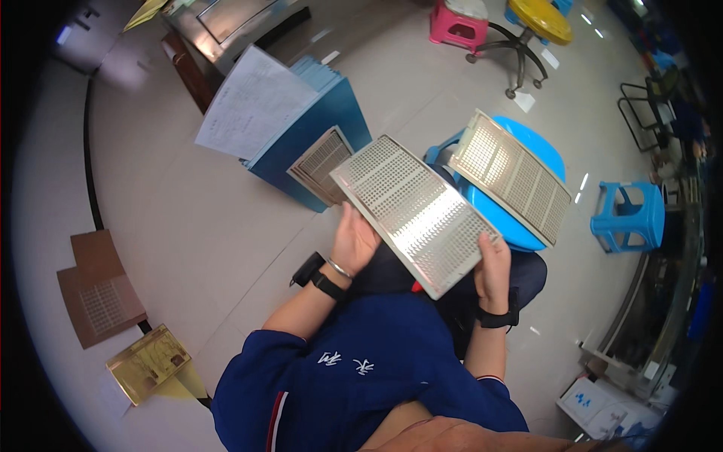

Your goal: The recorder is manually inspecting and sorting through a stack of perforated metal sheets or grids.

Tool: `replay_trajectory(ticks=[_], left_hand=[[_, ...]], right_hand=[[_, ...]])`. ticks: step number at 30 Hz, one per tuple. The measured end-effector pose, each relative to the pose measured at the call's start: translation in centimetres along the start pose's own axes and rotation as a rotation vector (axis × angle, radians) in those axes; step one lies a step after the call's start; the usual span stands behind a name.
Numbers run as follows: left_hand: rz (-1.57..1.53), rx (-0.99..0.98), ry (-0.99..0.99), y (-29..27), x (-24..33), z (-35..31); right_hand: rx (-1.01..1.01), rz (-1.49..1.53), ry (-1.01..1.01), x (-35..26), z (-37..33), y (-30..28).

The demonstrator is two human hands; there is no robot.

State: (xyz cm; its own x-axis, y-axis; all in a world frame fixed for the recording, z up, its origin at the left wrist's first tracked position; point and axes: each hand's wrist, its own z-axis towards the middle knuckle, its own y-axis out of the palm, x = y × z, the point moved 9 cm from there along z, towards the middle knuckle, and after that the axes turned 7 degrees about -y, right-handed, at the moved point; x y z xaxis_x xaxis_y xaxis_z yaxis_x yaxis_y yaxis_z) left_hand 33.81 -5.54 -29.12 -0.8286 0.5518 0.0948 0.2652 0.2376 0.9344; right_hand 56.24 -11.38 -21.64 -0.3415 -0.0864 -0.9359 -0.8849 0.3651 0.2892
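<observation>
From my end I see a pale, glossy flr [218, 248] w/ bright light streaks [582, 188], esp. on the R. Pink stool [456, 32] & yellow wheeled seat [548, 24] at top, blue stool [654, 207] far R, metal unit [222, 32] upper L, approx. boxy; view edges v. dark.

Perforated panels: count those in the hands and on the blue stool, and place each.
2 visible: one perforated panel held between the left hand and right hand, another panel lying on the blue stool. More could be hidden beneath either.
</observation>
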Motion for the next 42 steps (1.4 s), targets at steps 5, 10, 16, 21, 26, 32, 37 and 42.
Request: replay_trajectory(ticks=[5,10,16,21,26,32,37,42], left_hand=[[0.268,0.160,0.022,-4.7,-0.3,-1.6],[0.014,0.250,-0.142,-20.0,3.5,3.2],[-0.212,0.469,0.066,-26.7,7.4,8.3],[-0.496,0.450,0.232,-25.6,9.4,8.5],[-0.556,0.565,0.305,-23.3,10.2,6.9],[0.226,0.556,0.127,-19.1,8.6,7.2],[0.687,0.294,0.166,-4.6,6.4,11.6],[0.968,-0.042,0.120,6.7,1.3,16.2]], right_hand=[[-0.289,-0.141,0.296,4.5,-0.5,7.0],[-0.351,-0.117,0.158,1.2,-0.2,9.1],[-0.189,-0.176,0.117,0.0,0.2,4.8],[-0.017,-0.194,0.125,-0.6,-0.2,0.3],[0.129,-0.267,0.020,-2.6,-0.2,-4.4],[0.407,-0.749,-0.442,-7.7,1.6,-12.4],[0.377,-1.419,-0.497,-6.6,3.0,-13.2],[0.231,-1.542,-0.459,-4.0,1.0,-7.8]])
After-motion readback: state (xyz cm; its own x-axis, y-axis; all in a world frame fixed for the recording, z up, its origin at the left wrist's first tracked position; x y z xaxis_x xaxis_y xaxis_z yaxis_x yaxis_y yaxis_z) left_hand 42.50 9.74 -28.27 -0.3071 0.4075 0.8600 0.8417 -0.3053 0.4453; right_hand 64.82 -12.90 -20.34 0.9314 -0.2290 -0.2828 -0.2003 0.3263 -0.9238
